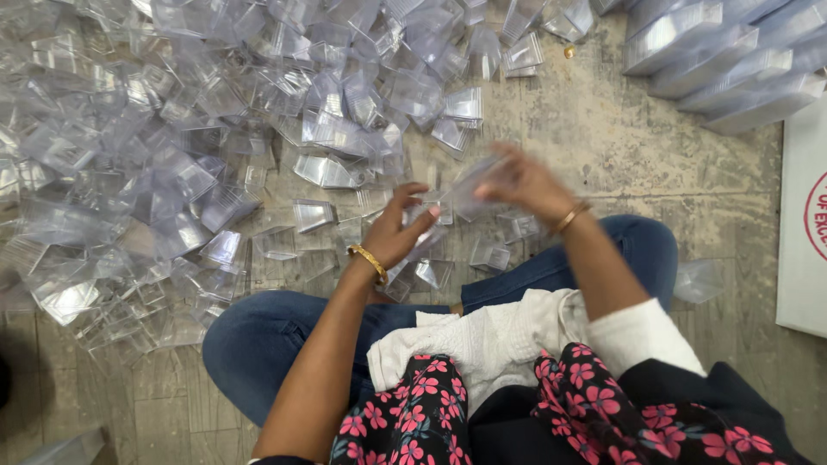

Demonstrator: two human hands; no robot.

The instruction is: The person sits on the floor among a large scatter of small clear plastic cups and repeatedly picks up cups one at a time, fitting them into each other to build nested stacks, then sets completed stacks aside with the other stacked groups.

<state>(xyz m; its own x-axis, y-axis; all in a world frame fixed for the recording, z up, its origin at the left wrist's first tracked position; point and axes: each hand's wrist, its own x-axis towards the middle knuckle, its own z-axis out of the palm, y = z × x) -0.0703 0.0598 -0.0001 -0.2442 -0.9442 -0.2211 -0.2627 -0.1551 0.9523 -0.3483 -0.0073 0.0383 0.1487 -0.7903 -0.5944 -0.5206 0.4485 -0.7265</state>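
I look straight down at 2 bare hands working over crossed legs in blue jeans, seated on a worn grey floor.

Left hand, centre of the frame: fingers curled, thumb up, tips closed on the near end of a clear thin plastic box piece. A gold bangle sits on that wrist.

Right hand, just right of centre and slightly higher: blurred, fingers bent over the far end of the same clear piece, pinching it. A second gold bangle shows on this wrist. The piece is held between both hands, off the floor, above the knees. I cannot tell its exact shape through the blur.

Upper left and left of the frame: a big loose heap of clear plastic box pieces, tumbled at all angles, spreading down to the left knee. A few strays lie just below the hands.

Upper right corner: a row of nested clear plastic stacks, laid side by side, well apart from the hands.

Right edge: a white carton with a red round mark, partly cut off.

Bottom centre: white cloth in the lap, and a black garment with pink flowers below it.
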